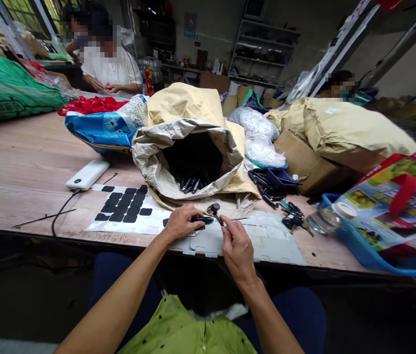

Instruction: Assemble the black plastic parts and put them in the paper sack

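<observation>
My left hand (182, 223) is closed on a slender black handle-like piece (203, 219), pressing it near the grey board at the table's front edge. In my right hand (237, 246) is a small hammer (214, 208) with a rounded black head, tilted up just beside the tip of that piece. Right behind both hands a paper sack (149, 160) lies on its side, mouth towards me, with several similar black pieces (195, 184) inside. Under my hands is the flat grey board (266, 241). To the left, black rounded pads (123, 204) lie in rows on a white sheet.
A white power bank (88, 174) with a cable lies left. Behind it are a blue bag (100, 129) and red pieces (92, 104). Loose black pieces (263, 187), keys (296, 216) and a blue basket (370, 253) stand right. A person (110, 69) works at the back left.
</observation>
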A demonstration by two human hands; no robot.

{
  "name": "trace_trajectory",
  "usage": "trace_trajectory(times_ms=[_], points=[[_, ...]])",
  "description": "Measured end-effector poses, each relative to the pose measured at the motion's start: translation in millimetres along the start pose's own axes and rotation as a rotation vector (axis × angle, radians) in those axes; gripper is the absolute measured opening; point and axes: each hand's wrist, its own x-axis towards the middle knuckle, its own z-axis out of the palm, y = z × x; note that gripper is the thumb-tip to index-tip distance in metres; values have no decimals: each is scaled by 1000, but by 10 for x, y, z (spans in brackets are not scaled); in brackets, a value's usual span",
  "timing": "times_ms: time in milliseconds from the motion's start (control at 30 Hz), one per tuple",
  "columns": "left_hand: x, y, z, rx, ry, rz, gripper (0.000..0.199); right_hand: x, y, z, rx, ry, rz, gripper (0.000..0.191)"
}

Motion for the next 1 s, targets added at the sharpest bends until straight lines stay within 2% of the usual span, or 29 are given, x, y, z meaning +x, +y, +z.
trace_trajectory(times_ms=[167, 233, 333, 533, 667, 767, 867, 1000], points=[[12, -46, 11, -26, -6, -2, 23, -70, -105, 61, -34, 15, -57, 39], [14, -50, 12, -18, -8, -6, 20, -98, -105, 81, -89, -17, -72, 40], [14, -38, 12, -18, -5, -22, 19, -116, -75, 91, -164, -63, -52, 39], [13, -27, 14, -28, 4, -38, 23, -112, -32, 41, -168, 42, -42, 40], [14, -19, 5, -22, 1, -31, 21, -134, 12, 32, -187, -14, -7, 39], [11, 5, -11, -19, -3, -35, 19, -75, 116, 14, -182, 50, 20, 38], [7, 23, -25, -20, 10, -27, 19, 60, 320, -15, -236, 109, 44, 35], [2, 25, -39, -9, 20, 2, 23, 207, 614, -3, -410, 93, 83, 28]])
